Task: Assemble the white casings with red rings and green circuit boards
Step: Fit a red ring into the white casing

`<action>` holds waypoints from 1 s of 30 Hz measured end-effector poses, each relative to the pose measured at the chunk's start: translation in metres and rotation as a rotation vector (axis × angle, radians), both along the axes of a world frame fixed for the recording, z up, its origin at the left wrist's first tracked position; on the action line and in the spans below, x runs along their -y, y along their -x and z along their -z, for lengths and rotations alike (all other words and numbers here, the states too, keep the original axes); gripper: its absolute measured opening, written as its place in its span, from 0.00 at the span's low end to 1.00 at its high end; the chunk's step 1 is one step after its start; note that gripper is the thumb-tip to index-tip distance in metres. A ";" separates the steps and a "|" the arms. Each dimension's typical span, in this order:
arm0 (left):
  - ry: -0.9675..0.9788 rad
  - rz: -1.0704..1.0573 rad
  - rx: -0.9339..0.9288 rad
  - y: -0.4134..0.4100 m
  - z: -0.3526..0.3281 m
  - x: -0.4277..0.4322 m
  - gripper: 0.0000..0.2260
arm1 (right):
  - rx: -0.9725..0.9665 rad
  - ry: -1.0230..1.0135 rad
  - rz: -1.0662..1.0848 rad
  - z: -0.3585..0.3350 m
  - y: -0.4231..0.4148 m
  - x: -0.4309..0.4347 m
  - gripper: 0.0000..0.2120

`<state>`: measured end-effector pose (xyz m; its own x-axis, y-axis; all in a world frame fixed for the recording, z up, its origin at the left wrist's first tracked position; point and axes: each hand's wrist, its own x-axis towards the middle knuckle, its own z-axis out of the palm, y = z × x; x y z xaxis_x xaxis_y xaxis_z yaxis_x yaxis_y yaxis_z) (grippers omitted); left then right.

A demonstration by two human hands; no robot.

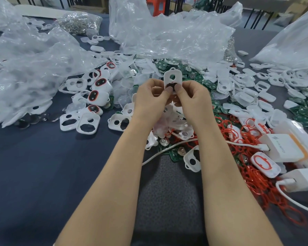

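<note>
Both hands, left point(152, 96) and right point(190, 96), pinched one casing point(172, 78) between them at its lower end; long axis upright, far end free.

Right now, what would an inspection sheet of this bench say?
surface: dark blue table, mostly covered.
job's things: white casing held up; red rings heaped right; green circuit boards scattered; ringed casings left.
clutter: clear plastic bags, bag of metal parts.
grips: left hand and right hand both pinch the casing.
cables: white cable into white charger.
surroundings: red stool, cardboard boxes.
</note>
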<state>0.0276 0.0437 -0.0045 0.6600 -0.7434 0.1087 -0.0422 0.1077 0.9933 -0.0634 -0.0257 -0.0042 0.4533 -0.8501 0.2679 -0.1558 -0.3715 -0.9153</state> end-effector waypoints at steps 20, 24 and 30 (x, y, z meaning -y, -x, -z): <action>0.030 0.108 -0.184 0.000 -0.002 -0.002 0.03 | 0.011 -0.092 -0.048 -0.004 0.002 -0.003 0.09; -0.051 0.001 0.009 0.003 0.001 0.000 0.05 | -0.035 0.030 0.062 -0.002 -0.003 -0.006 0.08; -0.106 -0.095 0.199 0.005 0.001 0.003 0.04 | 0.008 0.056 0.083 -0.003 -0.008 -0.012 0.04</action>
